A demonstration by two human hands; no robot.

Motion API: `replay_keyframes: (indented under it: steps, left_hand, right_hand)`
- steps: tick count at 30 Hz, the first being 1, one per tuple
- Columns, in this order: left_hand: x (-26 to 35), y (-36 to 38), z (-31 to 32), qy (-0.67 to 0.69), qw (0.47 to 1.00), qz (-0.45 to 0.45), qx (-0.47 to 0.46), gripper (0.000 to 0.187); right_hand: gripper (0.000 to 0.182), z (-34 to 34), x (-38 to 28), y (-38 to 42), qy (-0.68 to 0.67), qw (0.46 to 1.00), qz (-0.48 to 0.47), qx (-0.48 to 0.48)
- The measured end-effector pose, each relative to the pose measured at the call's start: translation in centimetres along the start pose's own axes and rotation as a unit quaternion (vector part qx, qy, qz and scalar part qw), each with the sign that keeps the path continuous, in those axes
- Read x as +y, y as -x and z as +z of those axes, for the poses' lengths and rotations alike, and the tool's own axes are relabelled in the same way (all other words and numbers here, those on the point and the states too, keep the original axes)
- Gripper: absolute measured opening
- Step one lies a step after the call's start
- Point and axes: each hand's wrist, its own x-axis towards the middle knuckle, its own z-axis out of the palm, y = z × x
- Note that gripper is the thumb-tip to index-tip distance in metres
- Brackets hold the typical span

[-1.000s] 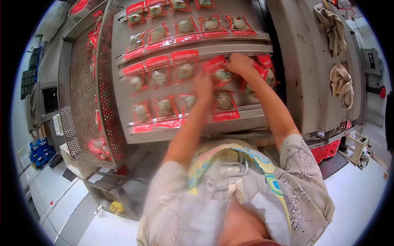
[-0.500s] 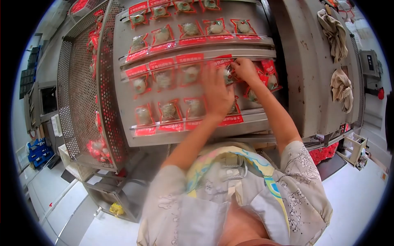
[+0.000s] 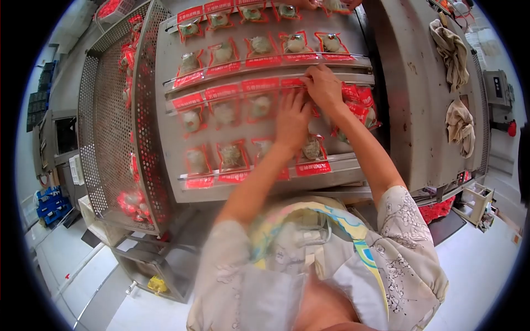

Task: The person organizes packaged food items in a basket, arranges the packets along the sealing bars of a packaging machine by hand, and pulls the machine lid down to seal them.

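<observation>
Rows of clear packets with red bands and pale round contents, such as this packet, lie on a metal machine bed. My left hand rests over a mostly hidden packet in the third row, its fingers stretched out. Close beside it, my right hand has its fingers closed at the red top edge of that same packet. Just right of my right wrist is a loose pile of packets. Below my hands lies another packet in the front row.
At the top edge, a co-worker's hands touch a packet. A perforated metal bin holding red packets stands left. On the right, two cloths hang over a steel cover. Metal rails cross the bed.
My left hand has slid slightly down, and my right hand has moved up and left to the packet's top edge. A co-worker's hands have appeared at the top with a packet.
</observation>
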Motion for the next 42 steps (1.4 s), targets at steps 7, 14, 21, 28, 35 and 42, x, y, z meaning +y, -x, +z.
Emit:
replay_keyframes:
  steps: [7, 14, 21, 28, 35, 42]
  left_hand:
    - [-3.3, -2.5, -2.8, 0.004, 0.99, -0.082, 0.117, 0.035]
    - [-8.3, -5.2, -3.2, 0.019, 0.994, -0.045, 0.1, 0.008]
    - [-2.0, -4.7, -2.2, 0.083, 0.99, 0.018, 0.111, 0.022]
    - [3.1, -4.2, 10.5, 0.333, 0.923, -0.191, -0.03, 0.028]
    - [4.4, -7.2, 9.4, 0.4, 0.87, -0.221, -0.184, 0.036]
    - [5.3, -7.3, 9.9, 0.406, 0.896, -0.176, -0.034, 0.031]
  right_hand:
    - [0.016, 1.5, 2.4, -1.2, -0.065, 0.998, -0.002, -0.024]
    - [0.022, 0.9, 1.3, -1.5, -0.077, 0.993, 0.075, -0.045]
    - [0.057, -7.6, 2.4, 2.6, -0.031, 0.991, 0.025, 0.131]
    - [0.119, -7.1, 8.6, 10.6, 0.009, 0.992, 0.128, 0.004]
    - [0.098, -7.7, 8.0, 14.8, -0.065, 0.981, 0.154, 0.101]
    - [0.052, -10.6, 6.2, 17.0, -0.223, 0.95, 0.161, 0.145]
